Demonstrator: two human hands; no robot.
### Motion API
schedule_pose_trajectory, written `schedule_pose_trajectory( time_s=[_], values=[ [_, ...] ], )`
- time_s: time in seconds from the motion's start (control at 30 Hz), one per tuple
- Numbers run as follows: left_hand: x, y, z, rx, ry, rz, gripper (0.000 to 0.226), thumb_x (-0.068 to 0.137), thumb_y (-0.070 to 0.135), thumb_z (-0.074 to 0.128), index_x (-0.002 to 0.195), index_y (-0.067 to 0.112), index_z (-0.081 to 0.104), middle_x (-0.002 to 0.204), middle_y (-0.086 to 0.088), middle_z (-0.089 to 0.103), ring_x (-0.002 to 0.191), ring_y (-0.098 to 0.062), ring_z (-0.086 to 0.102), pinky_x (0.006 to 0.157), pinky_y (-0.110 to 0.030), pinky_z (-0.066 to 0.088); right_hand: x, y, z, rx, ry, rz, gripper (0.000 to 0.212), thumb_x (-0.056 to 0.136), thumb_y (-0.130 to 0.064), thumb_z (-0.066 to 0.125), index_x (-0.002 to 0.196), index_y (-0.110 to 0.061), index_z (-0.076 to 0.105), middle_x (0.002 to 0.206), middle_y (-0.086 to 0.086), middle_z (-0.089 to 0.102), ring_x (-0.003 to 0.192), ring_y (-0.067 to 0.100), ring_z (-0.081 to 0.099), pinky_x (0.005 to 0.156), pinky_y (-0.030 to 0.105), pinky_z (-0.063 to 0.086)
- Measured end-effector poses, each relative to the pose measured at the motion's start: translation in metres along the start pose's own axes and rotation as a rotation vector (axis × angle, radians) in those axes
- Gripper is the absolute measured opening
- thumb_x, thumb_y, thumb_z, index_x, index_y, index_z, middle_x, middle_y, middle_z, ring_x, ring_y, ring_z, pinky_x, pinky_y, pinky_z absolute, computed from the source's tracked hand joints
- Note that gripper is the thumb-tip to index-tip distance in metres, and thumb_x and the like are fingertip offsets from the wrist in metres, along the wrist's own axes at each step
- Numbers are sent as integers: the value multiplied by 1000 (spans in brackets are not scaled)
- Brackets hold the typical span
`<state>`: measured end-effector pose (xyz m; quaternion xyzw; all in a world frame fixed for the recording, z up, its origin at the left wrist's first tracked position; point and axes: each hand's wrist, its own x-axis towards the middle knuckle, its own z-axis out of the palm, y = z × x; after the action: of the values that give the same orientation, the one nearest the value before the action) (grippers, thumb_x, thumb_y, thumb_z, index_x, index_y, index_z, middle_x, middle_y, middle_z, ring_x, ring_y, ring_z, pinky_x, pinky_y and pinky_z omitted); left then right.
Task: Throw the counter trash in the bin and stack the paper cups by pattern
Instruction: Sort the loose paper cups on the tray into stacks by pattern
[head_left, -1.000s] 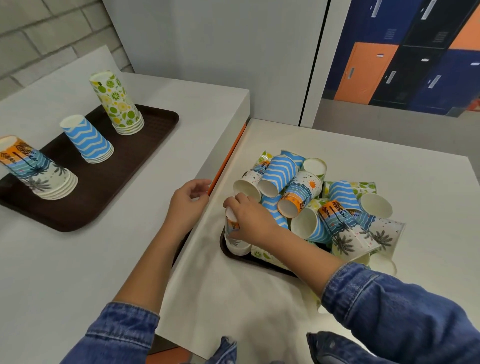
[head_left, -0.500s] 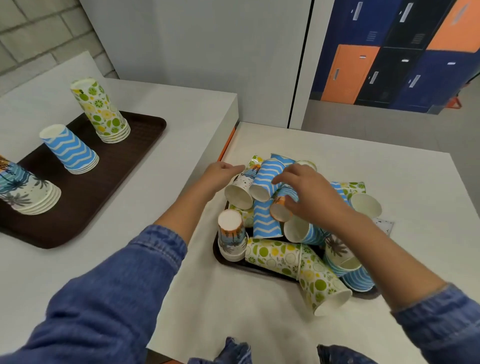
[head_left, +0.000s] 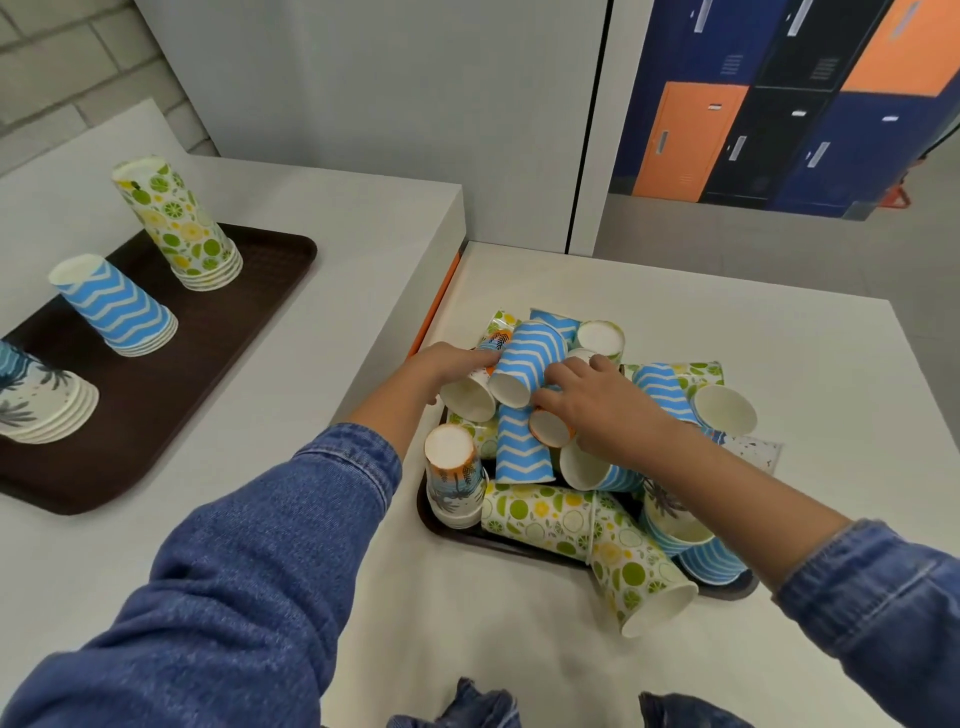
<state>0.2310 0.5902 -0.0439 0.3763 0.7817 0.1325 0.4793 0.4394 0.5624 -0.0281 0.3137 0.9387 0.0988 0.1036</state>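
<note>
A pile of loose paper cups, blue chevron (head_left: 527, 364), citrus (head_left: 540, 517) and sunset-palm, lies on a dark tray (head_left: 519, 544) in front of me. My left hand (head_left: 447, 371) wraps a sunset-palm cup (head_left: 470, 400) lying on its side at the pile's left. My right hand (head_left: 597, 410) grips another sunset-palm cup with an orange rim (head_left: 548, 430) in the pile's middle. A short upside-down stack of sunset-palm cups (head_left: 452, 480) stands on the tray's near-left corner.
On the higher counter to the left, a brown tray (head_left: 171, 374) carries three upside-down stacks: citrus (head_left: 176, 223), blue chevron (head_left: 114, 306) and sunset-palm (head_left: 39, 402). An orange strip (head_left: 439, 301) marks the step between the counters. Lockers stand at the back right.
My right hand left the short sunset-palm stack and moved up into the pile onto an orange-rimmed cup. My left hand went from the counter edge onto a cup at the pile's left.
</note>
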Motion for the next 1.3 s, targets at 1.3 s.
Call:
schedule_pose_trajectory(
  time_s=[1.3],
  values=[
    [-99, -40, -18, -435, 538, 648, 44, 82, 27, 73, 122, 17, 60, 110, -3, 65, 93, -12, 64, 81, -28, 52, -23, 16, -58, 1025, 465, 305, 51, 69, -39, 73, 112, -25, 50, 108, -10, 58, 96, 9, 56, 81, 23, 46]
  ],
)
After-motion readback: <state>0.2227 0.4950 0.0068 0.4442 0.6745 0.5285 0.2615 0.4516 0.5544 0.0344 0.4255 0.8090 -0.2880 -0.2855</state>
